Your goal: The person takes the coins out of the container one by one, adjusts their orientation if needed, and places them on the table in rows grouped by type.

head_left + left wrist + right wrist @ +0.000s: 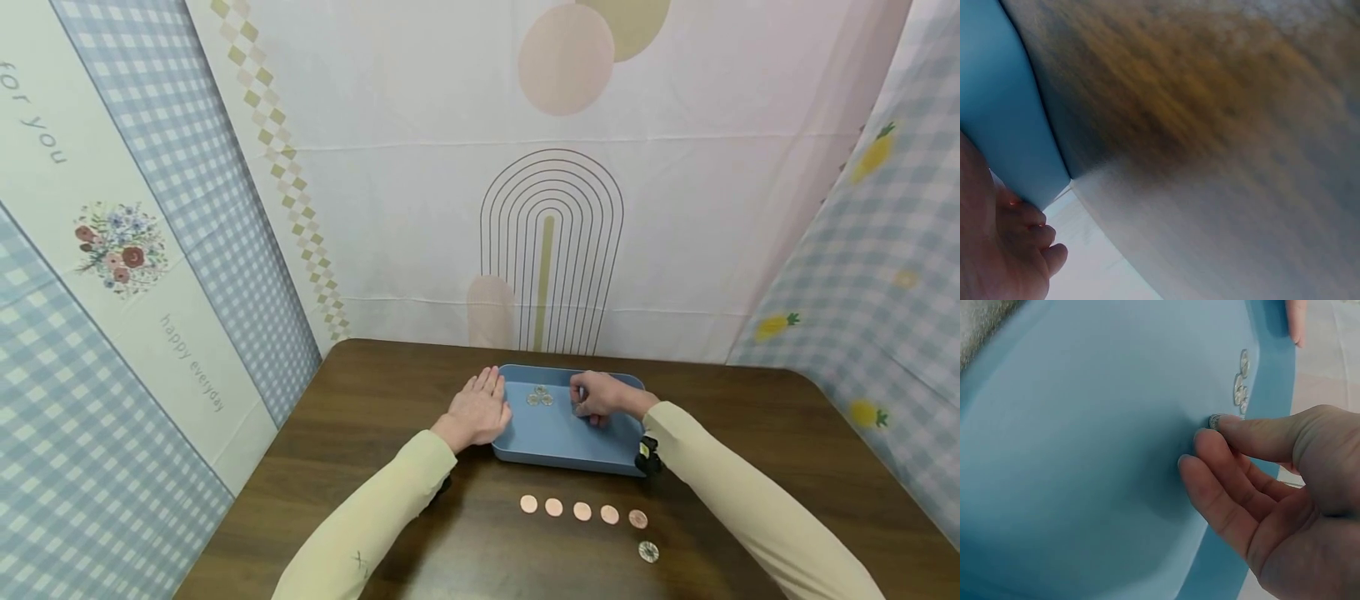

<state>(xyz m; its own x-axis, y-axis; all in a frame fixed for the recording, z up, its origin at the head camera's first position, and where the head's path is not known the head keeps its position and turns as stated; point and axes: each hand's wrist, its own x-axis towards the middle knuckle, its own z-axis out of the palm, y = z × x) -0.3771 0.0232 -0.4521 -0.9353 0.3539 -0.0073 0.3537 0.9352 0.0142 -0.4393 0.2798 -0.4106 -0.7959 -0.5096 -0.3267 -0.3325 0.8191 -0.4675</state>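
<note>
A shallow blue tray [564, 457] lies on the table. My right hand [600, 397] is over its right half, thumb and fingers pinching a small silver coin [1215, 421] just above the tray floor. To the left of that hand, a small cluster of silver coins [540, 396] lies in the tray near the far wall. My left hand [480, 408] rests along the tray's left rim with its fingers extended and pointing away from me. In the left wrist view the left hand's fingers [1034, 234] show beside the tray's outer wall.
On the brown wooden table [360, 433], a row of several copper-coloured coins [582, 512] lies in front of the tray. A single silver coin [648, 551] sits nearer me, below the row's right end. A patterned cloth [405, 225] hangs behind the table's far edge.
</note>
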